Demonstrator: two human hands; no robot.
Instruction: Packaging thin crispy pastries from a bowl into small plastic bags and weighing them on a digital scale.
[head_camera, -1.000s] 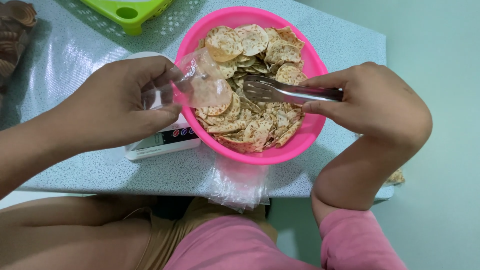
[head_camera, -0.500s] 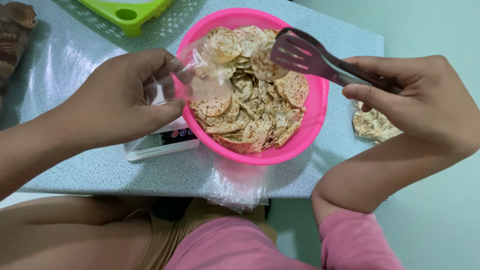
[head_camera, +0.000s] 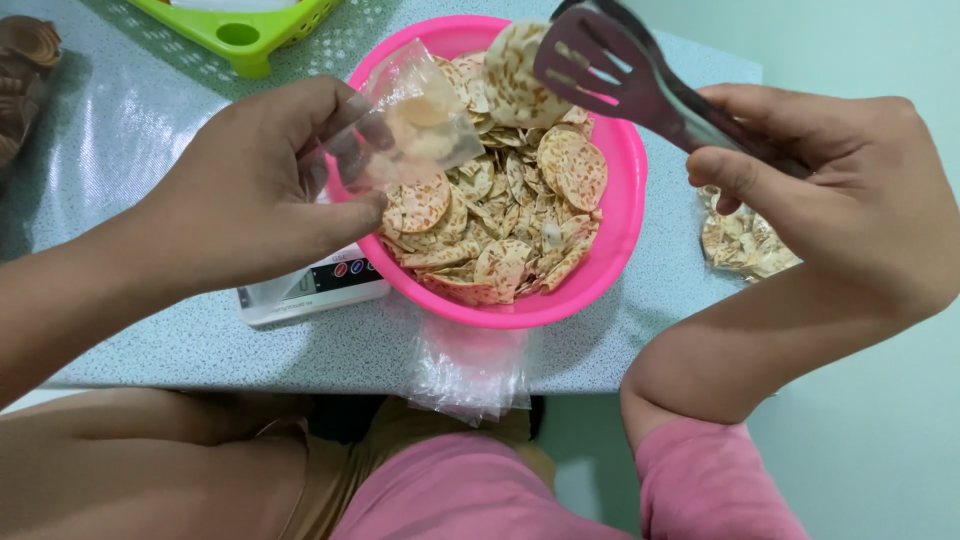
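Head view, looking down on a pale blue speckled tabletop (head_camera: 150, 130). Landmark: a round pink plastic bowl (head_camera: 620, 200) heaped with thin, round, brown-flecked crackers (head_camera: 510, 215). The left hand (head_camera: 260, 190), at the bowl's left rim, pinches a small clear plastic bag (head_camera: 420, 125) between thumb and fingers; the bag hangs tilted over the bowl's left side and already holds a few crackers. The right hand (head_camera: 840, 190), to the right of the bowl and well apart from the left hand, is closed around the handles of slotted metal tongs (head_camera: 610, 65). The tong blades, raised above the bowl's far rim, clamp one large round cracker (head_camera: 515, 85), which sits just right of the bag's mouth without touching it. A white digital kitchen scale (head_camera: 310, 290) lies partly under the bowl's left edge. A stack of empty clear bags (head_camera: 465, 370) hangs over the table edge in front of the bowl. A filled bag of crackers (head_camera: 745, 245) lies right of the bowl, partly beneath the right hand. A green plastic basket (head_camera: 250, 25) stands beyond the bowl's left.
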